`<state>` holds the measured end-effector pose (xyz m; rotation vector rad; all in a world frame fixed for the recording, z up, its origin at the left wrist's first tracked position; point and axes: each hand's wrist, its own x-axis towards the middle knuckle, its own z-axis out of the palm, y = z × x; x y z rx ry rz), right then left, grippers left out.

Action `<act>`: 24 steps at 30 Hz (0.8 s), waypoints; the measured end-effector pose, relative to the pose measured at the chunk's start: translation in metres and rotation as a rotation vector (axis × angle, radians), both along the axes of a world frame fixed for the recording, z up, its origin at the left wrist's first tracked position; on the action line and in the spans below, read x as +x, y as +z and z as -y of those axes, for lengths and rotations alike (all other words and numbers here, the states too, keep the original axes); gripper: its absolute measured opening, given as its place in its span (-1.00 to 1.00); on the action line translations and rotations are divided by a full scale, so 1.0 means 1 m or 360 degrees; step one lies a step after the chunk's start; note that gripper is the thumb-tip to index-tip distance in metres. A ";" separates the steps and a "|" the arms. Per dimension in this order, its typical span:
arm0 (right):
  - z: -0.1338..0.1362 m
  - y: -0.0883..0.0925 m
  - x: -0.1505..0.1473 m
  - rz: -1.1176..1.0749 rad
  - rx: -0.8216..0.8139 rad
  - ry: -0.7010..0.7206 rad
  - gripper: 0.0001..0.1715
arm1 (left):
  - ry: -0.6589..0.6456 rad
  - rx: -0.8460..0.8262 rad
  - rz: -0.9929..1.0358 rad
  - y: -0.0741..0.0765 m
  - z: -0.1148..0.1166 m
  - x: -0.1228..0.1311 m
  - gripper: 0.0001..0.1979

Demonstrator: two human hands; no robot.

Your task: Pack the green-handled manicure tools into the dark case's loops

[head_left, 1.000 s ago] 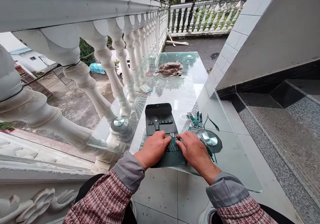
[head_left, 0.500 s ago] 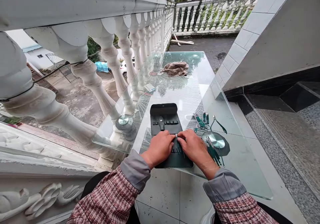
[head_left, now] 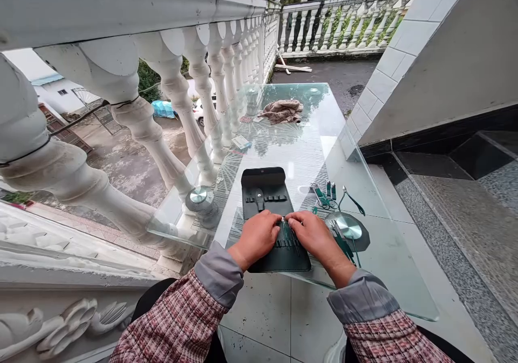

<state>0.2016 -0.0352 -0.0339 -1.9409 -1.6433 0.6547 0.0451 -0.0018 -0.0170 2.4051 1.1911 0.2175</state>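
Note:
A black manicure case (head_left: 263,177) lies unfolded on the glass table, with a dark oval-headed tool (head_left: 259,198) in its upper loops. Over the lower half, my left hand (head_left: 259,233) and my right hand (head_left: 311,233) come together with fingers curled. Their fingertips meet at the metal end of a slim green manicure tool (head_left: 285,233), which lies along the lower loops. Another thin tool shows beside it, partly under my right fingers. The undersides of both hands are hidden.
Right of the case are green nail clippers (head_left: 320,194), cuticle nippers (head_left: 353,200) and several slim green tools (head_left: 343,244) on the glass table (head_left: 388,266). A brown cloth (head_left: 282,111) and a small card (head_left: 242,142) lie farther back. A white balustrade (head_left: 170,82) runs along the left.
Both hands stay over the lower loops with the slim tool between them. My right fingers have shifted slightly, exposing a little more of the tools. The whole view has moved slightly.

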 end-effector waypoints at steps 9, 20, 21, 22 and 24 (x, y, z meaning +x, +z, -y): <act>-0.005 0.002 0.000 -0.0057 -0.0009 0.0066 -0.65 | 0.0075 -0.0067 0.0038 -0.003 -0.005 0.002 -0.73; 0.009 0.004 0.004 -0.0128 0.0057 0.0013 -0.66 | -0.0497 0.0558 -0.0391 0.003 -0.020 0.003 -0.84; 0.012 0.004 0.005 -0.0132 0.0067 0.0009 -0.67 | -0.0580 0.0605 -0.0422 0.006 -0.023 0.003 -0.85; 0.015 0.004 0.006 -0.0140 0.0075 0.0008 -0.67 | -0.0654 0.0640 -0.0455 0.008 -0.025 0.003 -0.86; 0.021 0.004 0.008 -0.0167 0.0081 0.0015 -0.68 | -0.0760 0.0678 -0.0516 0.014 -0.030 0.004 -0.86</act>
